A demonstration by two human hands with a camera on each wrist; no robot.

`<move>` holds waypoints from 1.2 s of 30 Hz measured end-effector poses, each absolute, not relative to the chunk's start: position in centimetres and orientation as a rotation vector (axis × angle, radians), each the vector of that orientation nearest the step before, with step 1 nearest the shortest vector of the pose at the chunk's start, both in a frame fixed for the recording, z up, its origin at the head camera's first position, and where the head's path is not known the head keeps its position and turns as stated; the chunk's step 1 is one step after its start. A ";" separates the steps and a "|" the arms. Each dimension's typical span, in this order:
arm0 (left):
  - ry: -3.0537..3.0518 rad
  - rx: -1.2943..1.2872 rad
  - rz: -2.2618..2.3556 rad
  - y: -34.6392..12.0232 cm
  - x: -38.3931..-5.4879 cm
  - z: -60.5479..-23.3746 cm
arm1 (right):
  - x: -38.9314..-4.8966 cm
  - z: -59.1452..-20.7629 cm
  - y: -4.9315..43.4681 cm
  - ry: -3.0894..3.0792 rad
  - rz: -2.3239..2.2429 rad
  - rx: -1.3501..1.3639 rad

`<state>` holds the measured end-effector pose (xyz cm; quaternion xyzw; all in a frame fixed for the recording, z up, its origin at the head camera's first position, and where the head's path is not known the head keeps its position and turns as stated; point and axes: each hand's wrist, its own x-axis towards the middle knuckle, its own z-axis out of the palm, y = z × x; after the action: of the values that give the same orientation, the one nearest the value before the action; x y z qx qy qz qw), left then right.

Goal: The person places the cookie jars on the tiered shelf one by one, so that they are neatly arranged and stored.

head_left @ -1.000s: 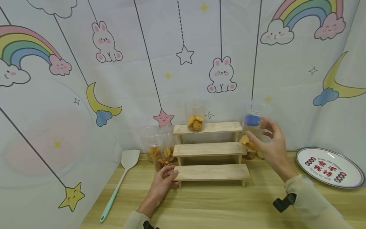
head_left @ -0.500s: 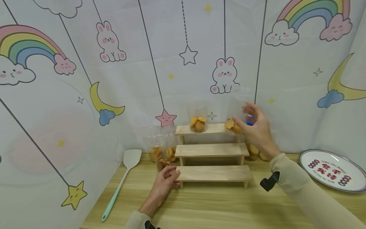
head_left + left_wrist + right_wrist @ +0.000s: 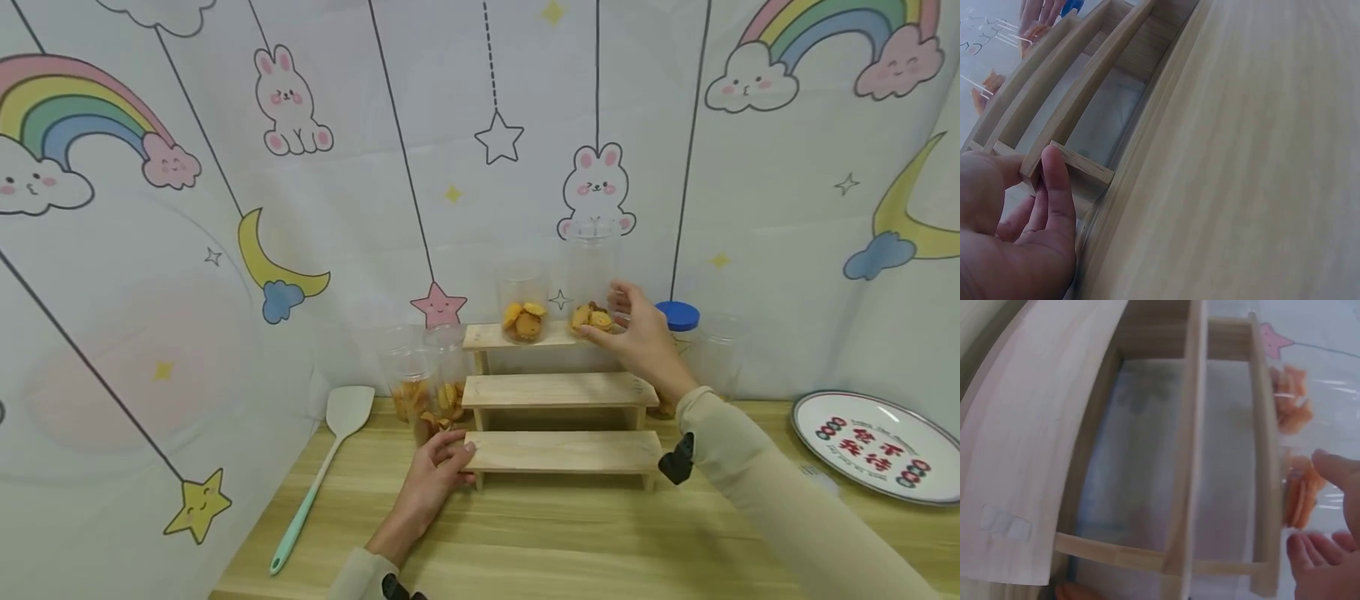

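My left hand (image 3: 437, 477) pinches the left end of the lowest step of a three-step wooden display stand (image 3: 562, 451); in the left wrist view my thumb and fingers (image 3: 1057, 187) lie around the plank's end. On the top step, at its right part, stands a tall clear jar (image 3: 592, 275) with cookies in its bottom. My right hand (image 3: 641, 337) holds it low down, thumb in front and fingers at its right side. To its left on the same step is another clear jar (image 3: 523, 287) with cookies. The right wrist view shows the right hand (image 3: 1329, 519) around the jar's base.
Several clear jars (image 3: 412, 387) with snacks cluster left of the stand. A blue-lidded jar (image 3: 678, 317) and a clear jar (image 3: 722, 354) stand behind its right end. A spatula (image 3: 349, 410) lies far left, an oval plate (image 3: 926, 442) far right. A patterned cloth (image 3: 360, 208) hangs behind.
My right hand has carried the jar from beside the blue-lidded jar, leftward onto the top step, beside the other jar. The left hand has stayed on the lowest step.
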<state>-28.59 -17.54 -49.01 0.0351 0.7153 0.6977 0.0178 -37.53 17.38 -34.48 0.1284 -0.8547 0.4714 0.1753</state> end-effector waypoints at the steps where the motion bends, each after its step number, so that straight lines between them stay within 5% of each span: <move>1: 2.223 0.109 2.166 -17.5 -28.6 -49.0 | -37.7 -34.7 17.4 -2.449 1.310 0.347; 22: 2.205 0.112 2.180 -17.6 -28.9 -49.3 | -37.0 -36.1 18.0 -2.394 1.295 0.354; 36: 2.205 0.098 2.182 -17.6 -28.8 -49.2 | -32.0 -35.0 21.0 -2.154 1.303 0.419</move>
<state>-28.75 -17.57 -49.17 0.0314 0.7104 0.7028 0.0189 -31.99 21.00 -34.97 0.1573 -0.8076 0.4885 0.2905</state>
